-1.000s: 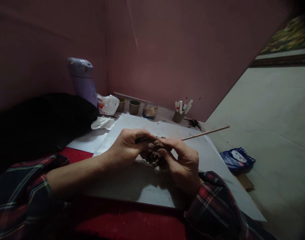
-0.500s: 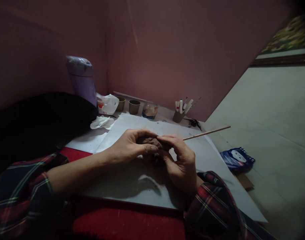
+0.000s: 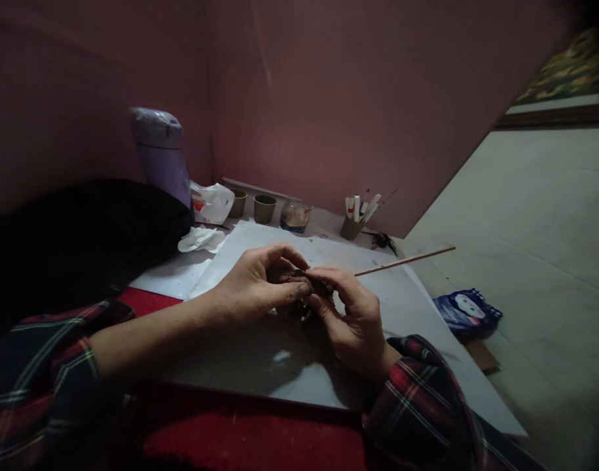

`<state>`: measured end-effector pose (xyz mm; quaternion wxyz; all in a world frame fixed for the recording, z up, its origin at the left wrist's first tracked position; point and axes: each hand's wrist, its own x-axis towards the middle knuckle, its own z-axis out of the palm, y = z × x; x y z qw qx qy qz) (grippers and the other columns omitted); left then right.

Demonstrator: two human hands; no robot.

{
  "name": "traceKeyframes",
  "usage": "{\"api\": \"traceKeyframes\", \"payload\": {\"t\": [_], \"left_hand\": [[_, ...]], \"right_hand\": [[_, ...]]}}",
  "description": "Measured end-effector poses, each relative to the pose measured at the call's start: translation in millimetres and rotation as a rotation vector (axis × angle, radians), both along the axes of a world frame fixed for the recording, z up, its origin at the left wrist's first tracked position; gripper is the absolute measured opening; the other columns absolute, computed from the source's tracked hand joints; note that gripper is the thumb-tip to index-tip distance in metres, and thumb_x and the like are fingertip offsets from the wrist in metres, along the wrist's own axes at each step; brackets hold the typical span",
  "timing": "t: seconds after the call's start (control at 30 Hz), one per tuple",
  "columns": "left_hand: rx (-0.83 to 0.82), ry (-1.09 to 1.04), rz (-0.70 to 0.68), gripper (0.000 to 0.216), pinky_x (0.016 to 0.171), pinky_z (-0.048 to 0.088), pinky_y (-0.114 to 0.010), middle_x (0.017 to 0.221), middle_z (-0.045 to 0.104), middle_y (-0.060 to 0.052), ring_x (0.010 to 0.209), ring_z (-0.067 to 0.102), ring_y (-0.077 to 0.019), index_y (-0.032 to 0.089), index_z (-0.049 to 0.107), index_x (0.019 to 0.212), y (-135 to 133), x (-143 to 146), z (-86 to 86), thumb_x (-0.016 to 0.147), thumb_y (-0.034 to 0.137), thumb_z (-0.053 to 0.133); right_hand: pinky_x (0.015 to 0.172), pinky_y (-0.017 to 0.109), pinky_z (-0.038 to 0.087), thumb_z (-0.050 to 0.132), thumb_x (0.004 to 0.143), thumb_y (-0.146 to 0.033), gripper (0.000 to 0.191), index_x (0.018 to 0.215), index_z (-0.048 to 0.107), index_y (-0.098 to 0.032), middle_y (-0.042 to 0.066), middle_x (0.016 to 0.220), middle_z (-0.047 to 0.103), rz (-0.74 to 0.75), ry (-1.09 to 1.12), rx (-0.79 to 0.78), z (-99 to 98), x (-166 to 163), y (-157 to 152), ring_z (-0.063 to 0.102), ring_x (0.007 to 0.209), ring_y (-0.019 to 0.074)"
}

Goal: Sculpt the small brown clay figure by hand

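Over the middle of the sheet: clay lump, dark brown, pinched between both hands, seemingly clear of the paper.

Change: a second ago the lump hung lower and lay more exposed under the fingers. Now the fingertips have closed over it and little shows, so the pressing looks under way, not finished.

Left hand: knuckles up, thumb and fingers clamped on the lump's left side, forearm along the sheet's near left part.

Right hand: wrist bent, fingertips meeting the left's, closed on the lump's right side.

Stick: lying across the sheet's far right edge.

Pen cup: beyond the sheet's far edge.
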<state>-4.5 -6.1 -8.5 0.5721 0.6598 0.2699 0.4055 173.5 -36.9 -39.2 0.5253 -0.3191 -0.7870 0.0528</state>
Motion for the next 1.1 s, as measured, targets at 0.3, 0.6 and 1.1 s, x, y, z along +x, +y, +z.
{"api": "traceKeyframes", "payload": {"t": [0.3, 0.6, 1.1], "left_hand": [[0.054, 0.005, -0.047, 0.019, 0.049, 0.047, -0.017, 0.069, 0.063, 0.001, 0.054, 0.057, -0.0075, 0.013, 0.053, 0.088, 1.5, -2.3, 0.0, 0.077, 0.017, 0.067], [0.074, -0.014, -0.067, 0.027, 0.055, 0.051, -0.021, 0.077, 0.065, -0.001, 0.058, 0.061, -0.0098, 0.014, 0.051, 0.103, 2.6, -2.5, -4.8, 0.081, 0.020, 0.065], [-0.159, -0.068, -0.126, 0.031, 0.059, 0.053, -0.023, 0.072, 0.070, -0.004, 0.060, 0.065, -0.0119, 0.010, 0.064, 0.093, 7.9, -3.1, -4.5, 0.079, 0.035, 0.073]], "right_hand": [[0.078, 0.032, 0.055, 0.062, 0.085, -0.012, 0.026, 0.108, 0.061, -0.024, 0.004, 0.098, 0.068, -0.010, -0.003, 0.013, 0.6, -0.7, -1.9, 0.065, 0.089, 0.0170], [0.079, 0.032, 0.054, 0.060, 0.086, -0.010, 0.027, 0.110, 0.060, -0.022, 0.005, 0.102, 0.064, -0.028, 0.022, -0.031, 0.2, -1.2, -0.4, 0.063, 0.091, 0.0159], [0.086, 0.037, 0.054, 0.056, 0.085, -0.005, 0.031, 0.109, 0.061, -0.024, 0.006, 0.108, 0.061, -0.047, 0.024, 0.001, 2.6, -0.3, -5.0, 0.060, 0.101, 0.0190]]}}
